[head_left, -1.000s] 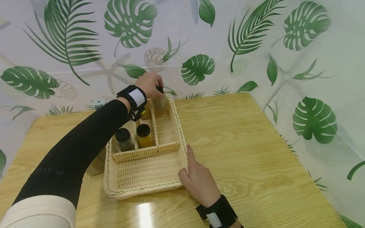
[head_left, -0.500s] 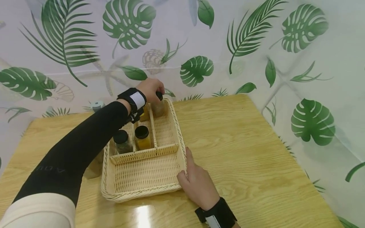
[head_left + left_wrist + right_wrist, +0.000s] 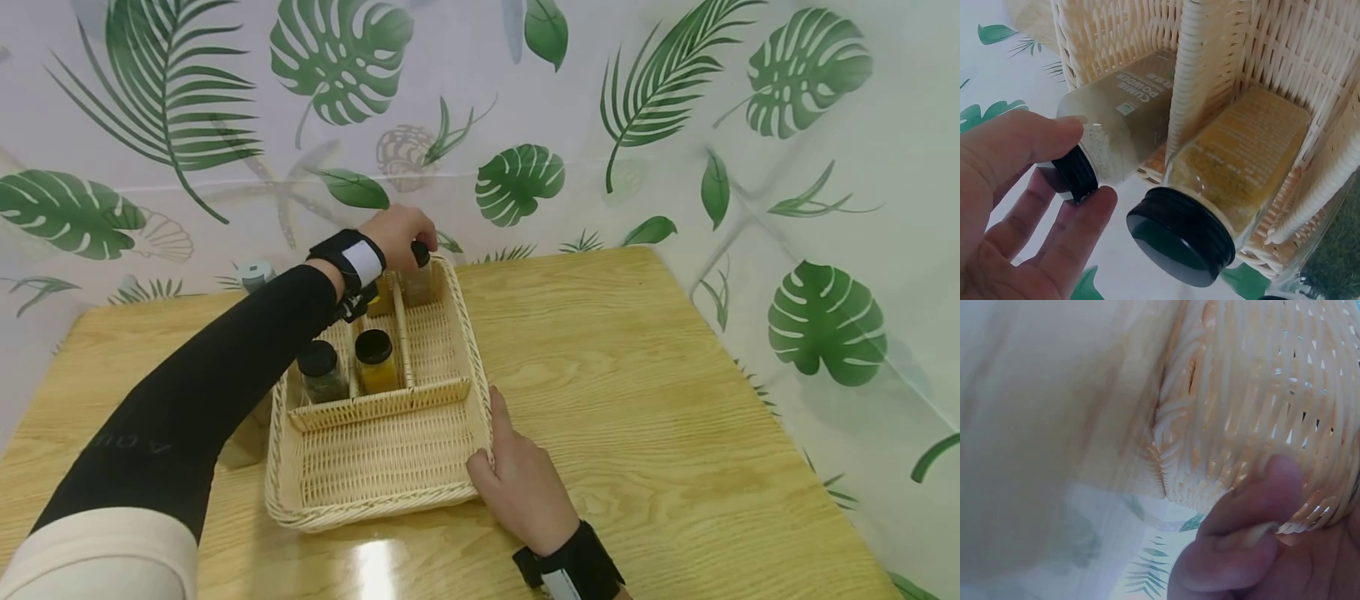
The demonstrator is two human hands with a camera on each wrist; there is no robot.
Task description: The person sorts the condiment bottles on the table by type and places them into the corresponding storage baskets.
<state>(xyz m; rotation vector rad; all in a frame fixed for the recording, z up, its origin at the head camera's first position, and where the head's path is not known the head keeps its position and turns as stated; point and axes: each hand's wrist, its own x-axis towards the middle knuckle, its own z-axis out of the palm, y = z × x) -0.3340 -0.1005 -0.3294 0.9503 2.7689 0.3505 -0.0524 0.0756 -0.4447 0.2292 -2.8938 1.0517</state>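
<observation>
My left hand (image 3: 401, 237) pinches the black lid of a clear spice jar (image 3: 1125, 115) labelled cumin powder, thumb on one side and fingertips on the other. This jar stands in the far right compartment of a woven basket (image 3: 378, 504) with dividers. Beside it, past a divider, is a black-lidded jar of yellow-brown powder (image 3: 1241, 156). Nearer me in the basket are another yellow spice jar (image 3: 377, 362) and a jar with dark contents (image 3: 324, 375). My right hand (image 3: 525, 487) grips the basket's near right side, thumb at the rim and fingers along the outer wall.
The basket rests on a wooden table (image 3: 600, 375) against a leaf-patterned cloth (image 3: 585, 108). Left of the basket, partly behind my left arm, are a brownish object (image 3: 246, 442) and a pale-topped item (image 3: 257, 273) at the back.
My left hand has lowered the cumin jar slightly into the back right compartment, and over the last half second it stays nearly still. My right hand keeps its grip on the basket.
</observation>
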